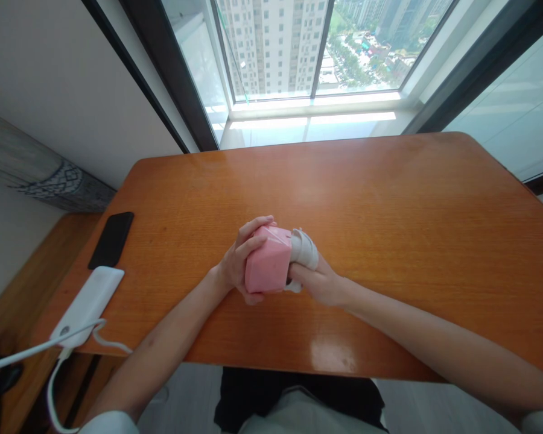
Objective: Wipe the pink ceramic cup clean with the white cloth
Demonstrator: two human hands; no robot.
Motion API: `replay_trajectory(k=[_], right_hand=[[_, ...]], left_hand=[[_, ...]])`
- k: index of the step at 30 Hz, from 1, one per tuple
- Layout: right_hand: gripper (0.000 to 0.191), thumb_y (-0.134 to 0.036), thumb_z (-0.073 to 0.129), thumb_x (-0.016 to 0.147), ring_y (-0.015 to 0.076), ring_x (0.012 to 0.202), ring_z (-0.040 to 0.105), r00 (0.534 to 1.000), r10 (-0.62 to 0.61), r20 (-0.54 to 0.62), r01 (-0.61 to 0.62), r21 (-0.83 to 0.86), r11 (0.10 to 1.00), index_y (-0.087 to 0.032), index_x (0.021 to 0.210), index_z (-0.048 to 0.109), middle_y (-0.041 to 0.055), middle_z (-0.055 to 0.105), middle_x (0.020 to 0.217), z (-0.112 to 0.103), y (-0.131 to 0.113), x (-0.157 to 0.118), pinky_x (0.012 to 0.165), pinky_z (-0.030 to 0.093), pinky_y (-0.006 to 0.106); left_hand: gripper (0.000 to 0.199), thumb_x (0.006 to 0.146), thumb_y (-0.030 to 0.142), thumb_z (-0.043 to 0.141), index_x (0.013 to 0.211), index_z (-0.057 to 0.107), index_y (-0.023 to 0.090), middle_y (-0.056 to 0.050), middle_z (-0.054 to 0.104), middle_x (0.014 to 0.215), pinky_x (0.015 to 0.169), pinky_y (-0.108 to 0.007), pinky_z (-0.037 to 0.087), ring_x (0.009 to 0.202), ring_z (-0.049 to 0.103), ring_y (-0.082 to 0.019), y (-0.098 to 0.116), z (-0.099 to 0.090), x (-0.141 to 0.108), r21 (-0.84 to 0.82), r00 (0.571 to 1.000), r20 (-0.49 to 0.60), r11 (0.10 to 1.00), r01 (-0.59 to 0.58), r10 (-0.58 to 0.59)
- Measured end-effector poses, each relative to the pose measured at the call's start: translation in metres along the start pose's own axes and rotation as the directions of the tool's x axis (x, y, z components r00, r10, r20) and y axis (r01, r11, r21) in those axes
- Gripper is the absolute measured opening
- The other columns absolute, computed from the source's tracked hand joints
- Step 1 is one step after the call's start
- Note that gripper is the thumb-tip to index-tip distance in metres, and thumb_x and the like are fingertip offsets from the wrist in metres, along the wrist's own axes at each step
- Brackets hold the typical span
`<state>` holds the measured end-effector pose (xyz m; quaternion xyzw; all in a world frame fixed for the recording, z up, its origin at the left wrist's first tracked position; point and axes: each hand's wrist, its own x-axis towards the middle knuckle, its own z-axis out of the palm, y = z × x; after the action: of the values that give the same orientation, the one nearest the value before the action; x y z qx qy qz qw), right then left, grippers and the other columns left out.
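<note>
A person leans bare forearms over a glossy orange-brown wooden table (pixel 411 211), both hands meeting between its middle and its near edge. The left hand (pixel 236 263) grasps a pink block (pixel 268 262) with flat, angular faces, its fingers spread over the top and left side. The right hand (pixel 322 283) grips a white bundle (pixel 304 248), wrapped or folded, which sits right against the block's right side; some of its fingers are hidden. Whether the block touches the tabletop is hard to tell.

Along the left edge lies a black phone (pixel 111 240), flat. Just beside it, towards the near left corner, lies a white rectangular device (pixel 87 304), with a white cable (pixel 40 348) crossing over its lower end. Past the far edge, a window (pixel 271 54) looks out on tall buildings.
</note>
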<state>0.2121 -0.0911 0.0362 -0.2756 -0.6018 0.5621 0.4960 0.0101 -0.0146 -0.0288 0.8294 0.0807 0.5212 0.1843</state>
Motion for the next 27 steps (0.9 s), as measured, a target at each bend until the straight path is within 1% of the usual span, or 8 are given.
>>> replay_trajectory(k=[4,6,8,10,13,16,19,27], right_hand=[[0.007,-0.018,0.060,0.084,0.0193,0.072,0.057,0.834,-0.401,0.379,0.551,-0.549,0.628,-0.023,0.084,0.064,0.0019,0.067,0.076,-0.014,0.015,-0.006,0.074,0.049,0.033],[0.011,-0.016,0.059,0.083,0.0175,0.063,0.051,0.776,-0.426,0.465,0.629,-0.612,0.479,-0.024,0.076,0.060,0.0005,0.062,0.068,-0.017,0.018,-0.006,0.064,0.042,0.032],[0.015,-0.016,0.056,0.085,0.0161,0.059,0.047,0.782,-0.451,0.430,0.622,-0.593,0.512,-0.024,0.073,0.055,-0.0008,0.059,0.065,-0.018,0.017,-0.005,0.061,0.040,0.032],[0.014,-0.019,0.055,0.088,0.0154,0.060,0.049,0.865,-0.411,0.288,0.502,-0.487,0.715,-0.024,0.075,0.054,-0.0013,0.061,0.068,-0.014,0.012,-0.004,0.063,0.043,0.031],[0.004,-0.021,0.061,0.082,0.0139,0.062,0.052,0.997,-0.071,-0.033,0.067,-0.103,0.992,-0.023,0.086,0.062,-0.0032,0.063,0.072,-0.006,0.003,0.000,0.064,0.049,0.027],[0.012,-0.021,0.067,0.069,0.0113,0.053,0.047,0.932,0.316,-0.178,-0.239,0.353,0.904,-0.022,0.080,0.062,-0.0057,0.059,0.065,-0.001,-0.001,0.004,0.051,0.044,0.024],[0.015,-0.025,0.070,0.063,0.0110,0.046,0.044,0.849,0.517,-0.113,-0.357,0.599,0.717,-0.023,0.066,0.055,-0.0048,0.056,0.056,0.000,0.000,0.008,0.044,0.042,0.024],[0.014,-0.027,0.073,0.065,0.0133,0.052,0.051,0.819,0.568,-0.079,-0.395,0.639,0.659,-0.021,0.071,0.061,-0.0015,0.061,0.062,0.001,-0.002,0.010,0.051,0.046,0.025]], left_hand=[[0.120,0.076,0.107,0.052,0.168,0.039,0.032,-0.020,0.047,0.169,0.110,-0.068,0.064,0.147,0.061,-0.043,0.005,0.002,0.002,-0.218,1.000,-0.001,0.975,-0.028,0.029],[0.119,0.077,0.107,0.051,0.168,0.040,0.031,-0.020,0.047,0.169,0.110,-0.068,0.063,0.147,0.061,-0.043,0.007,0.002,0.004,-0.242,1.000,0.017,0.970,-0.020,0.025],[0.118,0.079,0.105,0.052,0.169,0.039,0.029,-0.021,0.047,0.170,0.112,-0.069,0.062,0.148,0.060,-0.044,0.006,0.001,0.007,-0.244,0.999,0.032,0.970,0.004,0.004],[0.118,0.081,0.103,0.054,0.171,0.037,0.028,-0.021,0.044,0.172,0.117,-0.071,0.058,0.151,0.058,-0.045,0.005,0.000,0.011,-0.235,0.999,0.026,0.971,0.028,-0.022],[0.117,0.082,0.098,0.061,0.174,0.032,0.031,-0.019,0.038,0.177,0.124,-0.075,0.049,0.158,0.050,-0.047,0.003,-0.002,0.015,-0.198,0.999,0.041,0.979,0.041,-0.033],[0.123,0.079,0.096,0.068,0.176,0.026,0.033,-0.018,0.033,0.180,0.127,-0.076,0.045,0.163,0.042,-0.048,0.000,-0.003,0.015,-0.166,0.997,0.076,0.986,0.037,-0.025],[0.132,0.075,0.096,0.073,0.177,0.023,0.031,-0.020,0.030,0.181,0.129,-0.073,0.043,0.165,0.040,-0.048,-0.001,-0.003,0.012,-0.158,0.996,0.079,0.987,0.040,-0.028],[0.127,0.073,0.104,0.062,0.174,0.030,0.034,-0.020,0.042,0.171,0.118,-0.073,0.053,0.153,0.051,-0.048,-0.005,-0.002,0.005,-0.099,0.998,0.046,0.994,0.040,-0.035]])
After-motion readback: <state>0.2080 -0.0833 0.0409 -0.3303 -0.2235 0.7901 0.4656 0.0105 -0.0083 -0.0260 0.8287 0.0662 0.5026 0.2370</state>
